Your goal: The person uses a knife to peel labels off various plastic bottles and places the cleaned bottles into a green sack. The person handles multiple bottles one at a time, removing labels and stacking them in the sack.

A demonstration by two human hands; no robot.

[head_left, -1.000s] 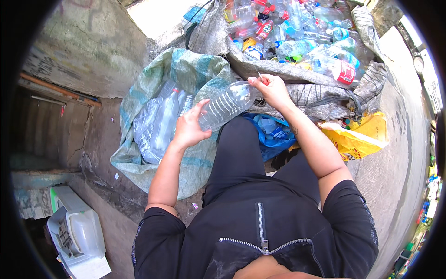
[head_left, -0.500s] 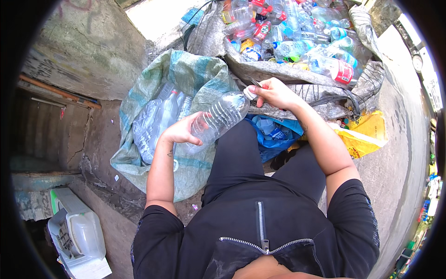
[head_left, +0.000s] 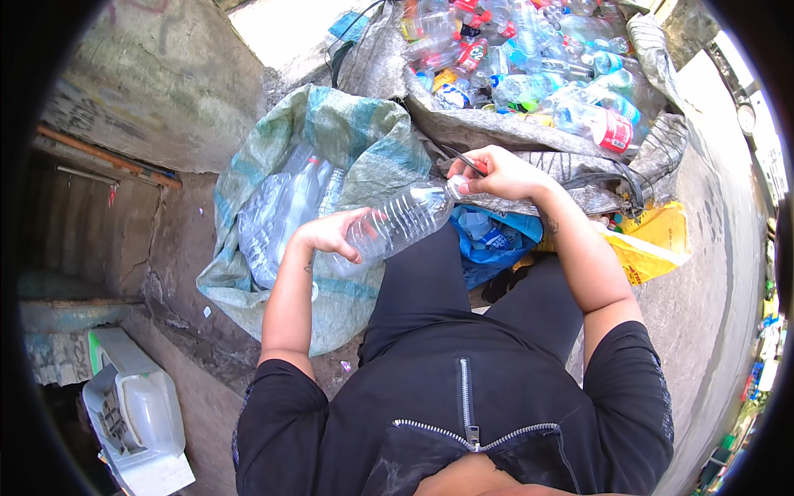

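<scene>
A clear ribbed plastic bottle (head_left: 403, 218) lies tilted across my lap, its neck up to the right. My left hand (head_left: 334, 235) is closed round its base end. At the other end, my right hand (head_left: 503, 174) pinches near the whitish neck (head_left: 456, 185) with thumb and fingers. That hand also grips a thin dark blade-like tool (head_left: 463, 160), whose tip points up and left; its handle is hidden in the fingers. Beside my left hand, an open green-white woven sack (head_left: 364, 140) holds several clear bottles (head_left: 289, 211).
A large grey sack (head_left: 480, 124) full of mixed bottles (head_left: 529, 87) lies ahead. Between my knees sits a blue bag (head_left: 496, 266) with scraps in it, next to a yellow bag (head_left: 653, 241). A plastic bin (head_left: 136, 409) stands at lower left, near a concrete wall (head_left: 165, 91).
The bottle has tipped flatter, its neck end lower and a little right. My right hand has shifted slightly down and right, and the dark tool shows more clearly.
</scene>
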